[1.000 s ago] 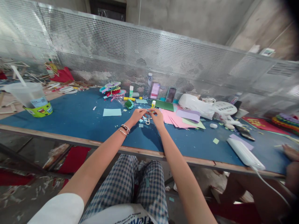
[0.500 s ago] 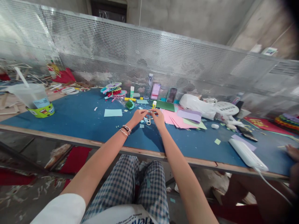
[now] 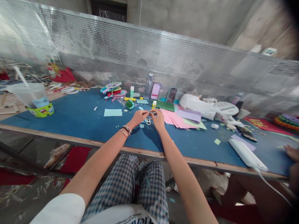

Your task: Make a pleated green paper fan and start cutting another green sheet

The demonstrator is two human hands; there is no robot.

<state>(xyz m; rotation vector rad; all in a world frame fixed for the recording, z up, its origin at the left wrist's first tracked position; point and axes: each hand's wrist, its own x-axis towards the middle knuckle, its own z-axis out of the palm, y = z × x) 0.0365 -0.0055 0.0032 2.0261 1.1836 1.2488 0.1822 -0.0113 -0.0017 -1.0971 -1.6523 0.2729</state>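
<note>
Above the blue tabletop (image 3: 91, 127), my left hand (image 3: 140, 117) and my right hand (image 3: 158, 118) meet fingertip to fingertip. Both are closed in a pinch around something tiny between them, too small and covered to name. Just under the fingers lies a pair of scissors (image 3: 149, 122) with pale handles, its blades mostly hidden. Small light-blue paper scraps (image 3: 141, 126) are scattered around it. A yellow glue stick with a white cap (image 3: 154, 105) stands right behind my hands. To the left lies a light-blue paper rectangle (image 3: 113, 112), and a green paper piece (image 3: 130, 105) sits behind it.
Pink sheets (image 3: 174, 119) and a purple sheet (image 3: 189, 116) lie to the right, near a white plastic bag (image 3: 197, 105). A white power strip (image 3: 247, 154) rests at the right edge. A drink cup (image 3: 38, 101) stands far left. Another person's hand (image 3: 291, 152) shows at far right.
My hands stay together over the scissors, with the fingertips shifted very slightly. The other person's hand at the far right has moved a little to the left.
</note>
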